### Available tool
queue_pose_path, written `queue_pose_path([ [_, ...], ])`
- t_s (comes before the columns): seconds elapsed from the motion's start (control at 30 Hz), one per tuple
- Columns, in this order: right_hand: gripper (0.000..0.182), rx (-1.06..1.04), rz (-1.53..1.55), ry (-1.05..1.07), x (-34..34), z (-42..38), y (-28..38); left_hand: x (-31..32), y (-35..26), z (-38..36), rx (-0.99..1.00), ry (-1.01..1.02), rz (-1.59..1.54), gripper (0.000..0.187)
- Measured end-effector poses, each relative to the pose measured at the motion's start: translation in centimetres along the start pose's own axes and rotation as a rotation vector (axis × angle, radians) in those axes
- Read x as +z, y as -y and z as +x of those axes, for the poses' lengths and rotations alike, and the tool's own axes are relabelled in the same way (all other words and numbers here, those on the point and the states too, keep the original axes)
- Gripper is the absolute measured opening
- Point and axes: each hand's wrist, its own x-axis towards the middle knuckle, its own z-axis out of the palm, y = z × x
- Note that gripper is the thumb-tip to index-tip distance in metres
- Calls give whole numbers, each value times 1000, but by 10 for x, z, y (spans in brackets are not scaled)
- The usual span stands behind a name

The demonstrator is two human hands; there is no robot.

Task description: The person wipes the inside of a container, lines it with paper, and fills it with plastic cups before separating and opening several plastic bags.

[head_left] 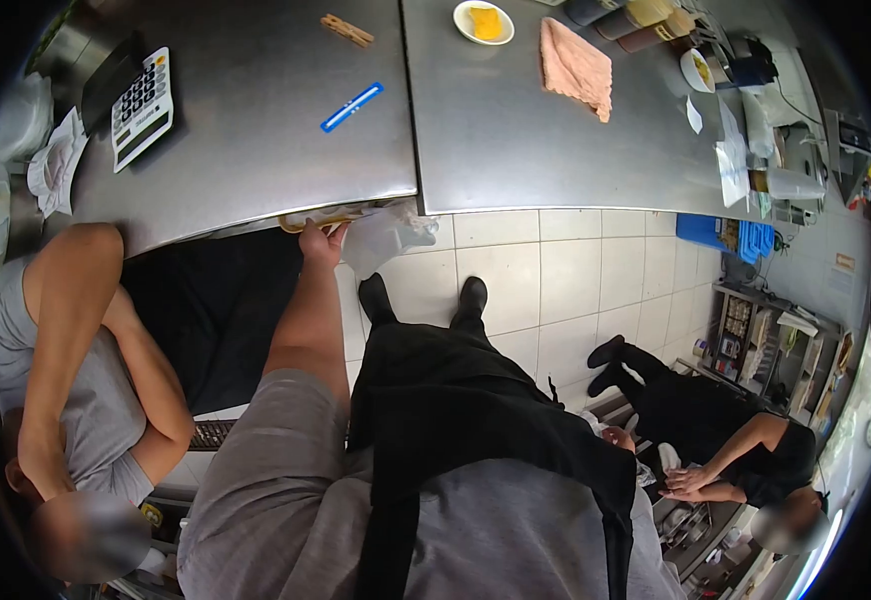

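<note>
My left hand reaches to the front edge of the steel table, its fingers closed at the rim of a yellow-edged tray just under the tabletop. Most of that tray is hidden by the table. Beside the hand hangs a clear plastic bag. What looks like my right hand shows only in part beyond the side of my black apron. Something white is close to it; its fingers are too small and hidden to read.
On the steel tabletop lie a calculator, a blue strip, a wooden clothespin, a pink cloth and a small bowl with a yellow sponge. One person sits at left; another stands at right, hands together.
</note>
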Motion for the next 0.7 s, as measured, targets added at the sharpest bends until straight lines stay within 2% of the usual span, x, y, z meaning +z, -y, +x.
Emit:
queue_pose_path([
  [0.03, 22, 15, 41, -11, 6, -1, -2, -5, -3, 11, -66, 27, -20, 57],
  [0.07, 22, 19, 49, -12, 9, 0, 4, 0, -4, 2, -65, 32, -12, 57],
  [0.17, 21, -35, 34, 18, 24, 15, 24, 8, -8, -43, -138, -145, 274, 90],
  [0.23, 20, -98, 51, 23, 23, 28, 53, -11, 2, -55, -75, -213, 566, 88],
  [0.27, 20, -162, 52, 40, 19, 37, 76, -9, 12, -82, 38, -179, 697, 83],
  [0.3, 19, -182, 113, 64, 13, 46, 99, -46, 36, -49, 333, -321, 797, 71],
  [0.33, 21, -204, 175, 89, 8, 56, 121, -32, 46, -88, 542, -393, 1126, 52],
  [0.4, 24, -336, 275, 15, 16, 86, 156, -26, 82, -139, 884, -307, 1347, 38],
  [0.47, 30, -489, 388, 72, 2, 111, 211, 18, 96, -214, 809, 379, 1073, 34],
  [0.53, 33, -709, 504, 66, -35, 114, 277, 78, 97, -290, 667, 992, 1416, 45],
  [0.6, 30, -933, 695, 114, -83, 110, 322, 136, 113, -343, 893, 1290, 1704, 57],
  [0.67, 26, -949, 932, 285, -133, 100, 336, 155, 141, -340, 295, 1496, 1798, 66],
  [0.7, 24, -995, 1001, 227, -144, 106, 328, 164, 153, -348, 395, 1502, 1642, 52],
])
